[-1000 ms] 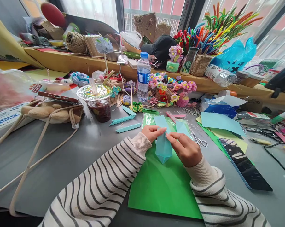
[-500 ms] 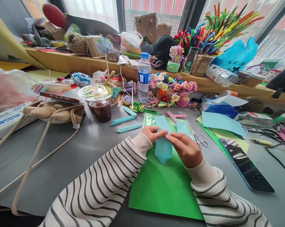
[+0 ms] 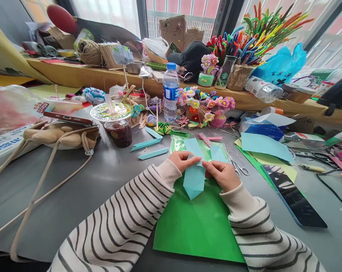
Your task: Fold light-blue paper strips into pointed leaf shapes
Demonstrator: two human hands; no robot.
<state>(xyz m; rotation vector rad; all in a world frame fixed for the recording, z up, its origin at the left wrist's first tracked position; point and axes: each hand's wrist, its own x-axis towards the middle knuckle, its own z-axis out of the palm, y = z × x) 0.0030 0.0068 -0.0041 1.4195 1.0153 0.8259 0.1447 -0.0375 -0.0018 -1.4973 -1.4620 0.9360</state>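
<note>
Between my hands is a light-blue paper strip (image 3: 194, 179), its lower end folded to a point toward me. My left hand (image 3: 185, 160) pinches its left side with thumb and fingers. From the right, my right hand (image 3: 221, 173) grips the opposite edge, its thumb and fingertips close to my left thumb. Both hands are over a green paper sheet (image 3: 199, 230) in a clear sleeve on the grey table. More light-blue paper (image 3: 218, 153) lies just beyond my right hand. Folded blue strips (image 3: 153, 153) rest to the left of the sheet.
A lidded drink cup (image 3: 118, 128) and a water bottle (image 3: 171, 92) stand behind the hands. Scissors (image 3: 240, 169) and a phone (image 3: 294, 196) lie on the right. A strapped bag (image 3: 60, 134) sits at left. Crocheted flowers (image 3: 205, 104) line the back.
The blue strip has turned slightly, and its pointed end has shifted a little left and toward me. My right hand has moved slightly left and its fingers are more curled.
</note>
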